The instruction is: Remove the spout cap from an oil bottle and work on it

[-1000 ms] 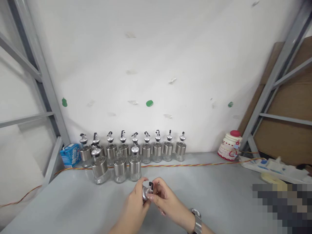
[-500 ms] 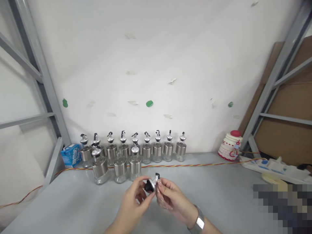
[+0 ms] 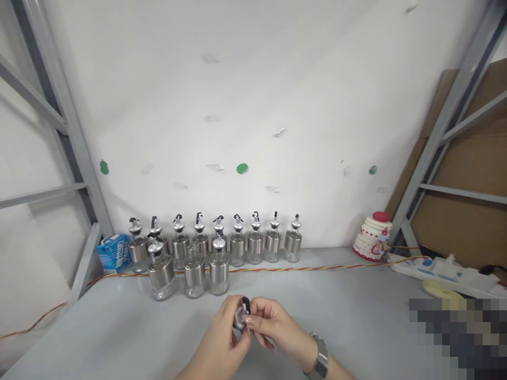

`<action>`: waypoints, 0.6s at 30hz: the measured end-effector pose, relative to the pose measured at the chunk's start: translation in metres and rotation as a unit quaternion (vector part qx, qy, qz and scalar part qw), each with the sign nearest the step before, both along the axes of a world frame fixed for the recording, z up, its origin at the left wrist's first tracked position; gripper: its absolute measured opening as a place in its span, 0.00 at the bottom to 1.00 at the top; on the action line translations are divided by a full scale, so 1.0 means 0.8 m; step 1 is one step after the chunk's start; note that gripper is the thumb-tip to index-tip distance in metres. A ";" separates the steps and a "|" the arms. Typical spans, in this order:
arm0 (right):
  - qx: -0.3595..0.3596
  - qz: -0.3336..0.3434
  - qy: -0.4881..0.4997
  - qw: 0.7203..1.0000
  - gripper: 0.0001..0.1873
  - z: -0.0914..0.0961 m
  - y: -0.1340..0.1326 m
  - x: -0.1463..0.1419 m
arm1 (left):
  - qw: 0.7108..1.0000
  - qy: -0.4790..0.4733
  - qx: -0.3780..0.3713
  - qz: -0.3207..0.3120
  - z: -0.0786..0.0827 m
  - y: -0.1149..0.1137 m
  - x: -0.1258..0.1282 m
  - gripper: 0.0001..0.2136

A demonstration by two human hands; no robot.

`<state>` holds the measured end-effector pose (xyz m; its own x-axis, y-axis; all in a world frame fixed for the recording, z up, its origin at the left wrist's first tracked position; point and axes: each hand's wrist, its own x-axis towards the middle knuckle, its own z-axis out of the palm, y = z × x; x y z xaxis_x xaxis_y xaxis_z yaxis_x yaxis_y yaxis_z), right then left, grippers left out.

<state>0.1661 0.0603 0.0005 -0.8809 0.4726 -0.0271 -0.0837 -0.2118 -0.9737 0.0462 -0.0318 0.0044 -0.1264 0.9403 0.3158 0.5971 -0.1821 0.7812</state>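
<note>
Head view: both hands are meeting low at the near middle of the counter [image 3: 356, 316], raised just above its surface. The left hand [image 3: 224, 340] is cupping a small pourer cap [image 3: 241, 315] from the left, fingers curled round it; the right hand [image 3: 273, 324], with a wristwatch [image 3: 320, 359] on its wrist, is pinching the same cap from the right with thumb and fingertips. Holding it between two hands looks suited to turning or inspecting a small part, as a judgement only. The cap is showing a silver body with a black part at the top; its long axis is appearing to run near upright, leaning slightly to the right and away, though the fingers are hiding most of it, so the exact pointing is uncertain. At the far edge against the wall, a row of glass bottles [image 3: 245, 245] with steel bands and fitted pourers is standing upright; three more are standing in front at the left, and the middle bottle [image 3: 195, 274] of these seems to be lacking a pourer. A twisted red-yellow cable [image 3: 317, 268] is running along the counter between the bottles and the hands. A blue carton [image 3: 113, 252] is sitting far left; a white-and-red jar [image 3: 372, 237] is sitting far right.
</note>
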 end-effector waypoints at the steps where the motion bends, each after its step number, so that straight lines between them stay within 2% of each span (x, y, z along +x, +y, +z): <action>1: 0.013 0.005 -0.009 1.000 0.20 -0.001 0.000 -0.001 | 1.000 0.008 -0.004 -0.007 -0.001 0.000 0.001 0.07; 4: 0.021 0.000 -0.007 1.000 0.19 -0.003 -0.001 -0.001 | 0.999 0.042 -0.016 -0.018 -0.001 0.000 0.001 0.03; 10: 0.014 -0.016 0.015 1.000 0.19 -0.011 -0.002 0.000 | 0.993 0.103 -0.027 -0.046 0.012 -0.004 -0.002 0.05; 14: 0.018 -0.017 0.023 0.999 0.18 -0.012 -0.005 0.001 | 0.993 0.100 -0.026 -0.064 0.015 -0.004 -0.003 0.04; 18: 0.027 -0.020 0.024 0.999 0.19 -0.005 -0.008 0.002 | 0.992 0.109 -0.031 -0.052 0.012 -0.003 -0.004 0.04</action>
<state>0.1680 0.0536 -0.0035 -0.8608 0.5073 0.0404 -0.1371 -0.1547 -0.9784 0.0431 -0.0340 0.0141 0.0373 0.9633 0.2657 0.7329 -0.2071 0.6480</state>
